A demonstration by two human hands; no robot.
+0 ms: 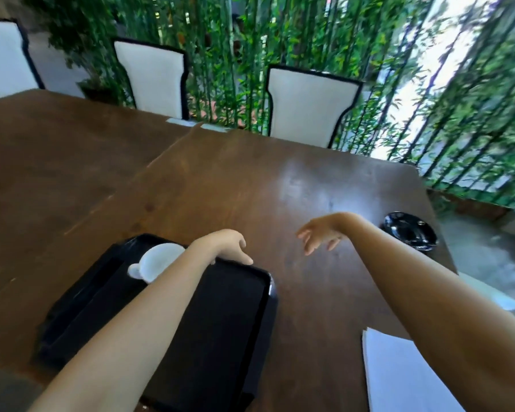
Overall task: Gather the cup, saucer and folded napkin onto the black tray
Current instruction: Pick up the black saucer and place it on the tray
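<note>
A black tray (220, 316) lies on the wooden table in front of me. A white cup (158, 261) stands on the tray's far left part, partly hidden by my left forearm. My left hand (231, 246) rests at the tray's far edge, fingers loosely curled, holding nothing. My right hand (320, 234) hovers over bare table to the right of the tray, fingers spread and empty. A black saucer (411, 230) sits near the table's right edge, beyond my right forearm. A white folded napkin (399, 373) lies at the near right.
The brown wooden table (250, 179) stretches away to white chairs with black trim (306, 105) along its far side. A screen of green bamboo (458, 114) stands behind them. The table's right edge drops to a grey floor.
</note>
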